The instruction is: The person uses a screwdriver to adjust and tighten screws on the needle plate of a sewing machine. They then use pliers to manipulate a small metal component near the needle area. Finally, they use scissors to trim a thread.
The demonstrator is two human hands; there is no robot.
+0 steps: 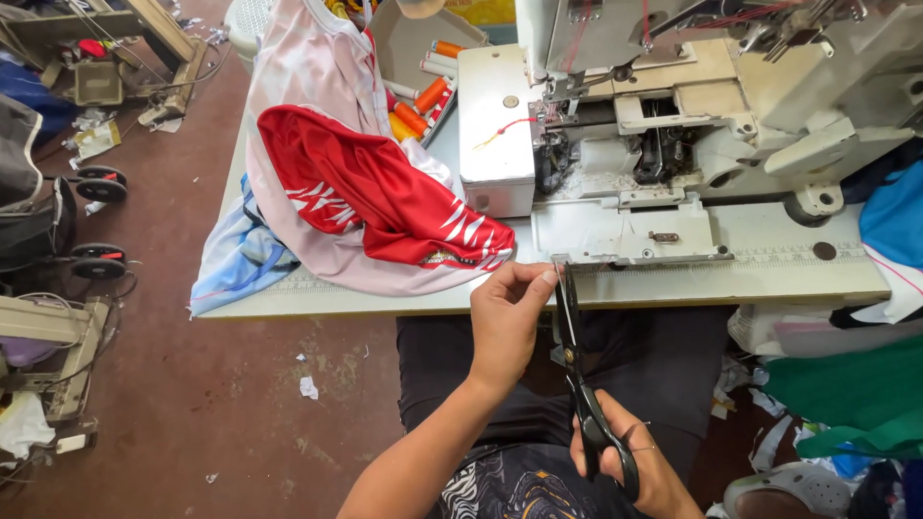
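My right hand [635, 461] grips the black handles of a pair of scissors [577, 375], whose blades point up toward the table edge. My left hand [508, 317] pinches the blade tips, or something very small at them, just below the front edge of the sewing table [385, 298]. Whether a thread lies between the fingers is too small to tell. A red and white garment [385, 192] lies on a pile of pink and light blue fabric [288, 231] on the table's left half.
A cream industrial sewing machine [673, 106] fills the table's right half. Behind the garments sits a tray of orange thread cones [423, 96]. Green and blue cloth [856, 384] is heaped at the right. A wheeled cart [58, 221] stands on the brown floor at the left.
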